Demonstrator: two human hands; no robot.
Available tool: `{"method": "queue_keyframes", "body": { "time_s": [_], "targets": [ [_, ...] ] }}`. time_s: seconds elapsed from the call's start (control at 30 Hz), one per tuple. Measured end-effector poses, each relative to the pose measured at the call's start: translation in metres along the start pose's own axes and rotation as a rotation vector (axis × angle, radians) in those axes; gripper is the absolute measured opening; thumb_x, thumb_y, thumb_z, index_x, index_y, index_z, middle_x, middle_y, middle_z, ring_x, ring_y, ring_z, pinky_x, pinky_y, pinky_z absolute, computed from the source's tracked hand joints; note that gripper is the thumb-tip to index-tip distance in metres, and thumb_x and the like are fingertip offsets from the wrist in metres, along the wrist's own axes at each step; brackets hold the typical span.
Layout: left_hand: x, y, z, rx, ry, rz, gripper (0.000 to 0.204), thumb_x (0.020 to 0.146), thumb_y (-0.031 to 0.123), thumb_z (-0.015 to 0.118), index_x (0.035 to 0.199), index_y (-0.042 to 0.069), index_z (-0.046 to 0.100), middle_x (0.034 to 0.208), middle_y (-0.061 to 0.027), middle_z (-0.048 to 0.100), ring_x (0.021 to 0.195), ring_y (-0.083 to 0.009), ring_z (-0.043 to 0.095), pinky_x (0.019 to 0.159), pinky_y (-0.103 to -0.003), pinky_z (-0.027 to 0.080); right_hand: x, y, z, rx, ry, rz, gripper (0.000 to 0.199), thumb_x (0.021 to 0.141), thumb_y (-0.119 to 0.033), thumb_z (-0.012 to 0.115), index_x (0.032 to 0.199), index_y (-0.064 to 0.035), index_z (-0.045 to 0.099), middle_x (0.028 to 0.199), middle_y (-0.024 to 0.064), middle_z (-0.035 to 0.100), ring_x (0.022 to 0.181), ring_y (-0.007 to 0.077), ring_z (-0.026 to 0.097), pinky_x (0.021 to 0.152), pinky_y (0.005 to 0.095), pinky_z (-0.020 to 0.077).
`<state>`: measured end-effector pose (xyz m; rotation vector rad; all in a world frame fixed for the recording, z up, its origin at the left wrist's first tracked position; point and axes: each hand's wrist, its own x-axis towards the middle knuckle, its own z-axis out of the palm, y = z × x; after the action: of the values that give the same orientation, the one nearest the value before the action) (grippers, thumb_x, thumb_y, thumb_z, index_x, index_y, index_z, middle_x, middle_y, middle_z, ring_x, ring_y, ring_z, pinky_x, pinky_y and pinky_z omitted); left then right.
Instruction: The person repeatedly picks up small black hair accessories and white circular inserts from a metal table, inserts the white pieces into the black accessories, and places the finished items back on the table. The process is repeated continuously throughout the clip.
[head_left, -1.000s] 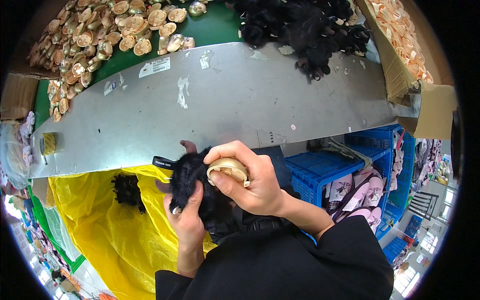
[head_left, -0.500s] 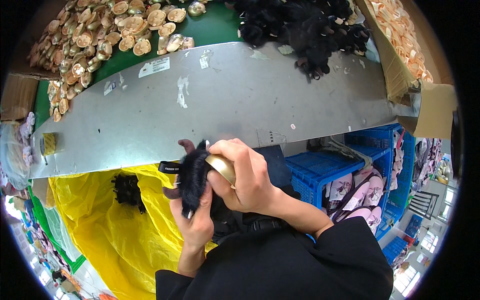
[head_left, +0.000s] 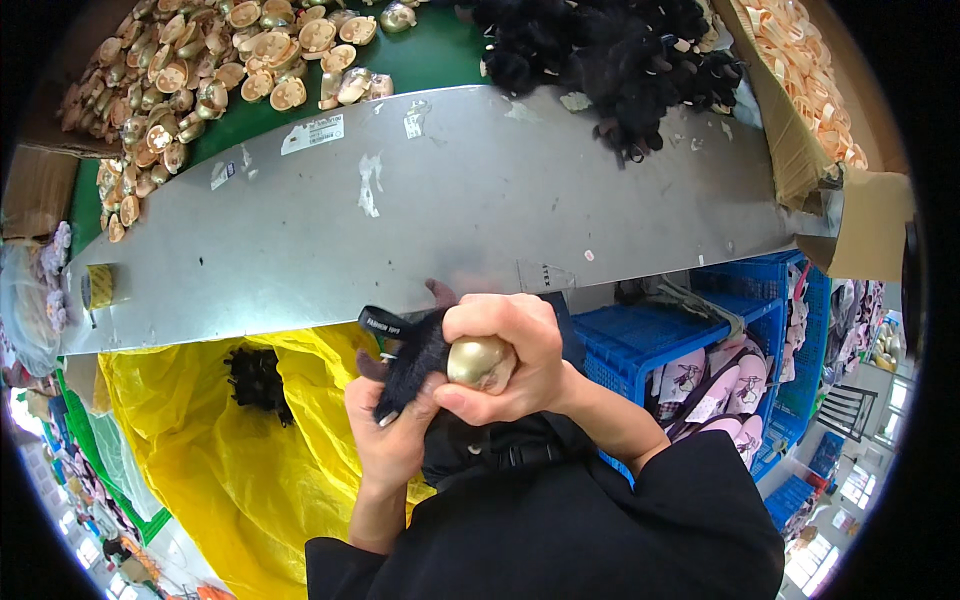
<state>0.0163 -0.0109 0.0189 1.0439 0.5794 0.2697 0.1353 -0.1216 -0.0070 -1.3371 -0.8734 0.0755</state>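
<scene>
Just in front of my body, my left hand (head_left: 384,445) is closed on the lower end of a black plush animal head (head_left: 414,362) with brown curved horns and a black fabric loop. My right hand (head_left: 532,352) wraps round a rounded gold plastic shell (head_left: 480,362), fingers over its top and thumb below. The shell presses against the right side of the plush head. My right fingers hide where the two meet.
Gold shells (head_left: 270,46) lie heaped at the far left, black plush pieces (head_left: 600,50) at the far right. A carton (head_left: 785,130) holds peach-coloured bands (head_left: 815,80). Below the metal table edge (head_left: 300,240) are a yellow bag (head_left: 230,480) and blue crates (head_left: 625,345).
Both hands and the plush head have shifted right and slightly down. The plush head has tilted, and the gold shell has turned so its rounded outside shows more fully.
</scene>
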Motion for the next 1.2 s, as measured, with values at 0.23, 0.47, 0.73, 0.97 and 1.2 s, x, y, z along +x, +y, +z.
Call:
{"method": "queue_keyframes", "body": {
  "time_s": [0.23,0.47,0.73,0.97,1.2],
  "targets": [
    [-0.002,-0.012,-0.002,-0.25,-0.106,-0.053,0.065,0.082,0.028,0.081,0.133,-0.002,0.053,0.121,-0.0118,0.066,0.11,-0.0236,0.066,0.099,-0.037,0.052,-0.001,-0.004,0.002,0.278,0.034,0.2,0.029,0.09,-0.024,0.074,0.104,-0.0038,0.059,0.077,0.001,0.055,0.062,0.0071,0.05,0.056,0.0216,0.0387],
    [0.002,-0.017,-0.003,-0.431,-0.071,-0.159,0.058,0.083,0.009,0.08,0.134,-0.001,0.055,0.127,-0.0098,0.063,0.117,-0.0214,0.062,0.106,-0.036,0.046,-0.009,0.009,0.006,0.373,0.102,0.306,0.028,0.097,-0.03,0.064,0.106,-0.0041,0.058,0.081,-0.0009,0.05,0.068,0.005,0.042,0.062,0.0213,0.0363],
    [0.009,-0.009,0.0,-0.319,-0.222,-0.15,0.028,0.085,0.0,0.076,0.112,-0.005,0.069,0.103,-0.0103,0.073,0.093,-0.0201,0.07,0.093,-0.033,0.054,-0.008,0.028,0.013,0.406,0.067,0.316,0.029,0.101,-0.033,0.061,0.108,-0.0047,0.059,0.077,-0.0004,0.054,0.067,0.0045,0.049,0.06,0.0217,0.0411],
    [0.012,-0.002,-0.015,0.192,-0.298,0.019,0.015,0.085,-0.004,0.074,0.1,-0.003,0.072,0.096,-0.006,0.072,0.088,-0.0124,0.066,0.081,-0.027,0.051,-0.004,0.029,0.017,0.287,0.077,0.352,0.053,0.1,-0.056,0.054,0.107,-0.0034,0.058,0.086,0.0011,0.056,0.073,0.0063,0.05,0.066,0.0234,0.0448],
    [0.018,0.001,0.012,0.008,-0.166,0.019,0.023,0.081,0.001,0.081,0.101,-0.001,0.071,0.095,-0.0014,0.071,0.087,-0.0107,0.065,0.083,-0.025,0.051,-0.002,0.023,0.005,0.173,0.137,0.269,0.046,0.105,-0.049,0.048,0.109,-0.0046,0.057,0.082,0.0015,0.058,0.069,0.0061,0.054,0.063,0.0222,0.0462]
  ]
}}
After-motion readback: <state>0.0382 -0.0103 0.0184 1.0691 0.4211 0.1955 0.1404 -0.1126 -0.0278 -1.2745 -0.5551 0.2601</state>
